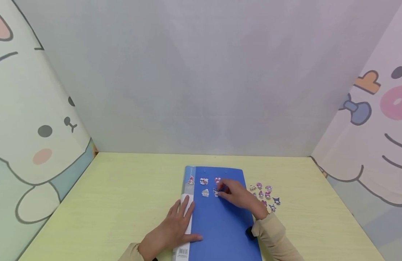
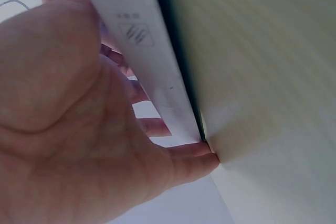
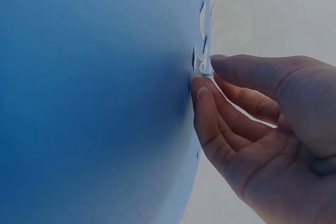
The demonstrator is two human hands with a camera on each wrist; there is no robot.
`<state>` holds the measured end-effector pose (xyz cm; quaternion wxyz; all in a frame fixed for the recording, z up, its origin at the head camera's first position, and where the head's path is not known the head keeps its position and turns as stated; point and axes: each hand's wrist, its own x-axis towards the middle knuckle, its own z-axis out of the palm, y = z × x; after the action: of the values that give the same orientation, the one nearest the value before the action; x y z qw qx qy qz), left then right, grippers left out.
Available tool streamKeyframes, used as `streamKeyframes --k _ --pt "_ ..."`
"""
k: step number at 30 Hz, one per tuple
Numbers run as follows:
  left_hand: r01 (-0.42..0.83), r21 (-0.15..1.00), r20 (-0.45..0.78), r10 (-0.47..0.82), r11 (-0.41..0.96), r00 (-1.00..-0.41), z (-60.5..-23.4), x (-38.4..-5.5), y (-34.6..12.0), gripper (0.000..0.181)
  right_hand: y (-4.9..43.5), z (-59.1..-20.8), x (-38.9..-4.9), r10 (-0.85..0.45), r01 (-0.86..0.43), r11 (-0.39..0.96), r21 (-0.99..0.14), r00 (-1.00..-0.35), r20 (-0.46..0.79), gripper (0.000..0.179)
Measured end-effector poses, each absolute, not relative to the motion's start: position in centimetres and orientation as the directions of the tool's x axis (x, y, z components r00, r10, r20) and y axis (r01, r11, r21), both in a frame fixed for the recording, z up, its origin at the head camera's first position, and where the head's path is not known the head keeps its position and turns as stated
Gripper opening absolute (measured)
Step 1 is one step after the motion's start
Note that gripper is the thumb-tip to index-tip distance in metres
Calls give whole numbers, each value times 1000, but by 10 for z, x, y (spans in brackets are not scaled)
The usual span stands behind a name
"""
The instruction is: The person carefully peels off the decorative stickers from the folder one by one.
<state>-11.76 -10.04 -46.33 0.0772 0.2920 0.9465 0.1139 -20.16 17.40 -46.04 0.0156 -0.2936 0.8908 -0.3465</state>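
Observation:
A blue file folder (image 1: 223,232) with a pale spine strip lies on the table. My left hand (image 1: 173,228) rests on its left edge with fingers spread; in the left wrist view the palm faces the folder's white spine (image 2: 152,61). With thumb and fingers, my right hand (image 1: 237,195) pinches a small dark-and-white cartoon sticker (image 1: 216,193) at the folder's surface. Around it on the cover are a white sticker (image 1: 205,193), a brown-and-white sticker (image 1: 204,181) and a red-pink sticker (image 1: 217,179). Another sticker (image 1: 191,179) sits on the spine strip.
Several loose cartoon stickers (image 1: 267,195) lie right of the folder, some partly behind my right forearm. The pale wooden table (image 1: 122,188) extends to both sides. A plain grey backdrop (image 1: 201,90) stands behind, with cartoon-printed side panels (image 1: 31,108).

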Motion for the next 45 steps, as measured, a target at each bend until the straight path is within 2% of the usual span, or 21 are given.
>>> streamKeyframes --k 13,22,29,45 --pt "525 277 -89 566 805 -820 -461 -117 -100 106 173 -459 -202 -532 -546 595 -590 -818 220 8" --pt "519 288 -92 562 805 -822 -461 -118 -100 106 176 -454 -202 -508 -510 581 -634 -836 207 6" --pt "534 277 -89 574 799 -814 -462 -118 -99 105 186 -449 -201 -515 -533 604 -592 -828 219 9" --pt "546 270 -65 581 793 -812 -462 -118 -100 105 213 -446 -194 -475 -489 610 -624 -855 207 7"
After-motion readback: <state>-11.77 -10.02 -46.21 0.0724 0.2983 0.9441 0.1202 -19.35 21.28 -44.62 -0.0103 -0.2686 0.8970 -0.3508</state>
